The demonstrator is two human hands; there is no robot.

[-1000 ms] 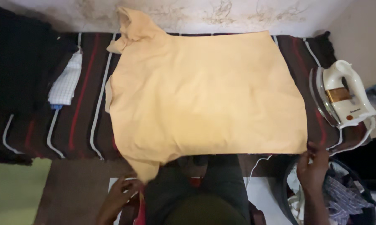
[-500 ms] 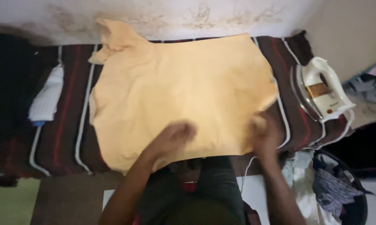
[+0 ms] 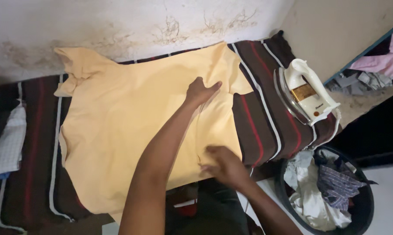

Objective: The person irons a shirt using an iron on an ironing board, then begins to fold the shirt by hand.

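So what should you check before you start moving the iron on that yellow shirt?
1. Yellow shirt lying on the striped cloth: ok.
2. Shirt smooth: not ok, folded where the left hand presses.
3. Right hand on the near hem: ok.
4. Iron parked off the shirt: ok.
5. Iron hot: cannot tell.
6. Basket of clothes clear of the board: ok.

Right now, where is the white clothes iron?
The white clothes iron stands at the right end of the dark striped ironing cloth, beyond the yellow shirt, above the black laundry basket.
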